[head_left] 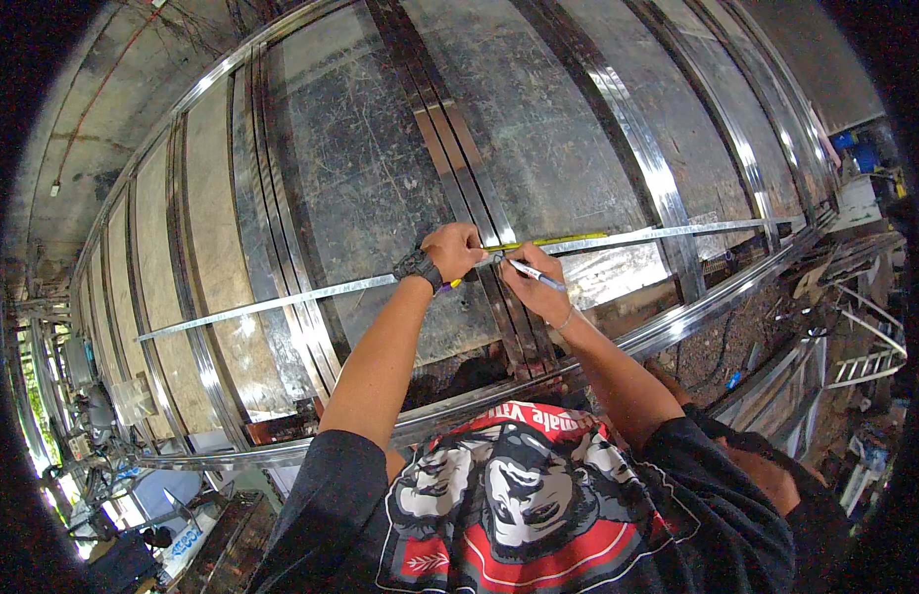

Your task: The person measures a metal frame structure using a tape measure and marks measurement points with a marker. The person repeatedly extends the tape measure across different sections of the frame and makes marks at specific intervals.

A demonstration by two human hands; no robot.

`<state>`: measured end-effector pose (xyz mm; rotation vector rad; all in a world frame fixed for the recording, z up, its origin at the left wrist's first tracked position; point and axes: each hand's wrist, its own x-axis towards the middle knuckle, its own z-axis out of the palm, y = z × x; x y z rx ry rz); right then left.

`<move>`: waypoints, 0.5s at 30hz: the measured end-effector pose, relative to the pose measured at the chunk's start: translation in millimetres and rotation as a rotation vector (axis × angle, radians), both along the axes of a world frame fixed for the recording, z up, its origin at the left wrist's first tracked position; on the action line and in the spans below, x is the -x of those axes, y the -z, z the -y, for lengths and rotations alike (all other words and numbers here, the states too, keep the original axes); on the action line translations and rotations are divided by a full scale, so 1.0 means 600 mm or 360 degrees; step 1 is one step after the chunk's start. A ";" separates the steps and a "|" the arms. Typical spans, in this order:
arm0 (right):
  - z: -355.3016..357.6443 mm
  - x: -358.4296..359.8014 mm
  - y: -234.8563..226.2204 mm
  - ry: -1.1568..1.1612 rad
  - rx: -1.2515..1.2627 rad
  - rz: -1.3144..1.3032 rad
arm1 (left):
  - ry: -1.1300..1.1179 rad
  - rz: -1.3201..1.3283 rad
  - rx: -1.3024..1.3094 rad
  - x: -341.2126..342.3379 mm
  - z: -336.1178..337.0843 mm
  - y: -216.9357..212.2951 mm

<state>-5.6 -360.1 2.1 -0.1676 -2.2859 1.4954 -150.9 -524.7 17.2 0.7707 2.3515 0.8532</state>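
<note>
My left hand (451, 249), with a dark watch at its wrist, is closed on a tape measure. The yellow tape blade (563, 240) runs out to the right along a long, thin, shiny metal strip (331, 295). A white and grey marker pen (540, 276) is gripped in my right hand (527, 295), just to the right of the left hand. The pen's tip points left, close to the tape and the strip; whether it touches is too small to tell. Most of the tape's case is hidden under my left palm. The strip lies across several shiny metal bars (449, 148).
The bars belong to a large metal frame with a near rail (459, 431) in front of my body, over dark and wood-coloured sheets (360, 129). To the right are a white metal rack (865, 361) and cluttered ground. Machinery and a dark bench (222, 544) stand at the left.
</note>
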 end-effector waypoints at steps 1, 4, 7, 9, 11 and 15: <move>0.000 0.002 0.002 0.0002 -0.0010 -0.0019 | 0.0005 -0.0003 -0.0004 0.000 0.000 0.001; 0.000 0.003 0.003 0.0004 -0.0018 -0.0045 | 0.0006 -0.0009 -0.0007 0.001 0.000 0.001; -0.002 0.003 0.002 -0.0004 -0.0036 -0.0028 | -0.0011 -0.0001 0.0009 -0.001 -0.002 -0.003; -0.004 0.003 -0.001 -0.0029 -0.0035 -0.0002 | -0.0014 0.0014 0.0014 0.000 -0.002 -0.004; -0.006 0.002 -0.007 -0.0071 -0.0017 0.0031 | -0.0012 0.0021 0.0010 0.000 0.000 -0.004; -0.008 0.001 0.003 -0.0086 0.0011 0.0026 | -0.0034 0.0042 0.0050 -0.001 -0.003 -0.005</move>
